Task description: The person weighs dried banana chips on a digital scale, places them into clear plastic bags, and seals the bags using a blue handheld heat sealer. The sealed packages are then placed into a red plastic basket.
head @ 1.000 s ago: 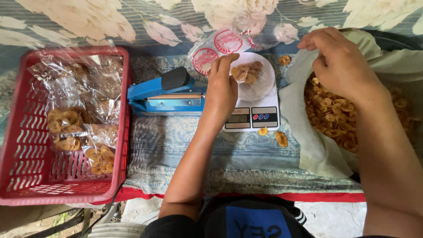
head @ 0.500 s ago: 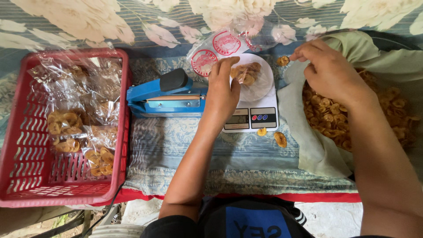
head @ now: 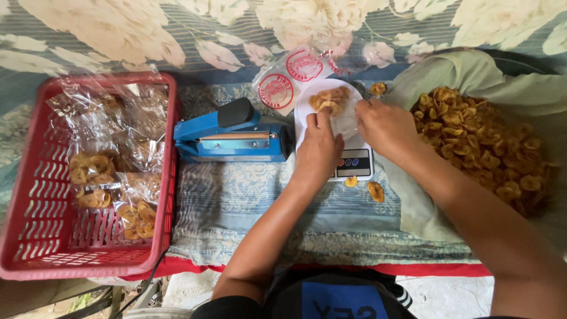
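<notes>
Right hand [head: 385, 125] moved onto scale [head: 353, 163]; floral cloth [head: 236, 195] beneath.

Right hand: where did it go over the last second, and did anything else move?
The right hand came away from above the chip pile and moved left to the clear bag of chips on the scale; its fingers now touch the bag's edge. The left hand stayed on the bag. The blue sealer and red basket did not move.
</notes>
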